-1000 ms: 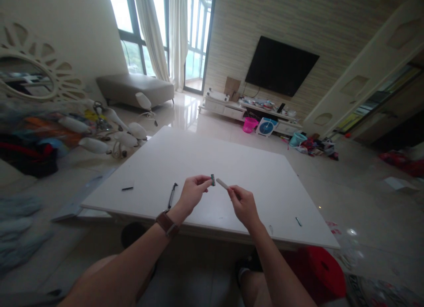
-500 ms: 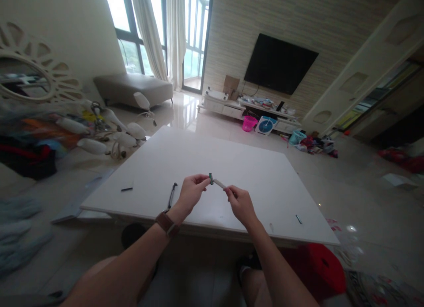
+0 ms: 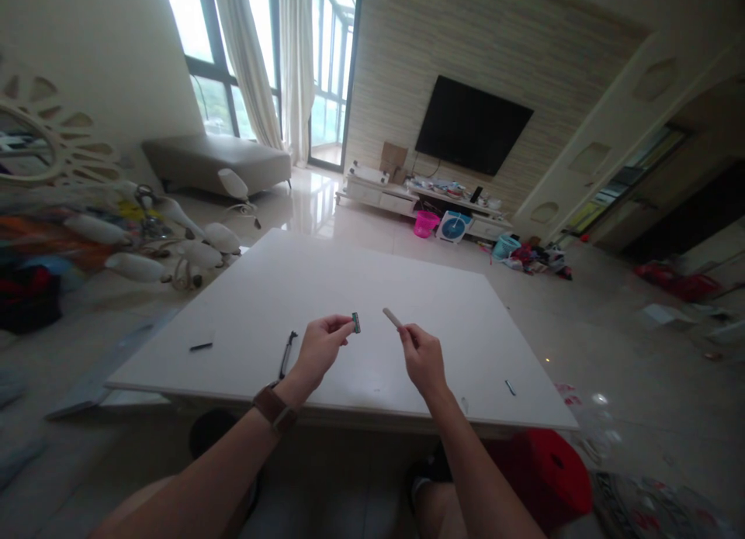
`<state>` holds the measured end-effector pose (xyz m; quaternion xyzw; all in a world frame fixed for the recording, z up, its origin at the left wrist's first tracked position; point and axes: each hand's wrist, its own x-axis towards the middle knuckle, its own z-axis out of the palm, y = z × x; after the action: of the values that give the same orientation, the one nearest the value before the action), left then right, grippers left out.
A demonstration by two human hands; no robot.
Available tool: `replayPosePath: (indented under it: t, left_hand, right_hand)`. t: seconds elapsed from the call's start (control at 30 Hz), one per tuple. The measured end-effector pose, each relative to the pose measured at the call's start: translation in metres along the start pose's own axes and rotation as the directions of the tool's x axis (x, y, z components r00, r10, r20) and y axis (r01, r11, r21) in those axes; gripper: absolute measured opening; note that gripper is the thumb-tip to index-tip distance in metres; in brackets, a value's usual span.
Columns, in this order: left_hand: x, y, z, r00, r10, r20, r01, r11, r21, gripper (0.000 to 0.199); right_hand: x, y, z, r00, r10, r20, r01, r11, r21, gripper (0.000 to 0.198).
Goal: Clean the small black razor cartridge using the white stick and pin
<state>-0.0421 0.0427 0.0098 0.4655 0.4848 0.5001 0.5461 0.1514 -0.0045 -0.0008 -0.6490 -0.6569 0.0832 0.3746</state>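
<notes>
Pinched in the fingertips of my left hand is a small green-and-black razor head. My right hand grips a pale grey flat stick by its lower end, its free end tilted up and to the left. A gap separates the stick from the razor head. On the white table, a dark razor handle lies just left of my left hand. Farther left is a short dark strip. A small dark-edged piece and a tiny clear piece lie to the right of my right hand.
A red cylindrical stool stands under the table's near right corner. To the left is a lamp with several white shades. Beyond the table are a pink basket, a blue-and-white fan and a low TV cabinet.
The razor head and the stick, close together before, have moved apart. My left hand has shifted left with the razor head, and the stick now tilts more steeply. The camera view has shifted too.
</notes>
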Motion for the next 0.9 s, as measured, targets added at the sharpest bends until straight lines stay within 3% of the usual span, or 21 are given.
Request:
replayPosePath:
  t: [0.17, 0.33, 0.47, 0.63, 0.73, 0.8, 0.9]
  left_hand:
    - [-0.0031, 0.0031, 0.0025, 1.000, 0.012, 0.025, -0.013, 0.999, 0.030, 0.025]
    - [-0.0039, 0.0028, 0.0027, 1.000, 0.000, 0.017, 0.000, 1.000, 0.031, 0.024]
    - [-0.0023, 0.0017, 0.0020, 1.000, 0.013, 0.018, -0.014, 1.000, 0.022, 0.026]
    - [-0.0008, 0.0009, 0.0016, 1.000, 0.011, 0.016, -0.011, 1.000, 0.018, 0.025]
    - [-0.0005, 0.0003, 0.0011, 1.000, 0.014, 0.026, -0.014, 1.000, 0.008, 0.025]
    - [-0.0004, 0.0001, 0.0009, 1.000, 0.020, 0.023, -0.020, 1.000, 0.009, 0.024]
    - [-0.0004, 0.0003, 0.0004, 0.999, 0.027, 0.022, -0.027, 1.000, 0.015, 0.023]
  right_hand:
    - [-0.0025, -0.0014, 0.0019, 0.983, -0.101, 0.152, 0.099, 0.995, 0.022, 0.035]
    - [-0.0012, -0.0012, -0.0015, 0.998, -0.058, 0.035, 0.059, 0.998, -0.021, 0.036]
    - [-0.0026, -0.0001, 0.0002, 0.978, -0.158, 0.138, 0.161, 0.987, -0.011, 0.032]
    - [-0.0018, -0.0001, 0.0004, 0.989, -0.135, 0.062, 0.137, 0.990, -0.028, 0.030]
    - [-0.0020, -0.0013, 0.0005, 0.974, -0.190, 0.124, 0.191, 0.982, 0.005, 0.029]
    - [-0.0020, -0.0010, 0.0012, 0.978, -0.166, 0.125, 0.171, 0.985, -0.034, 0.029]
    - [-0.0016, 0.0004, 0.0023, 0.995, -0.098, 0.030, 0.099, 0.993, -0.058, 0.032]
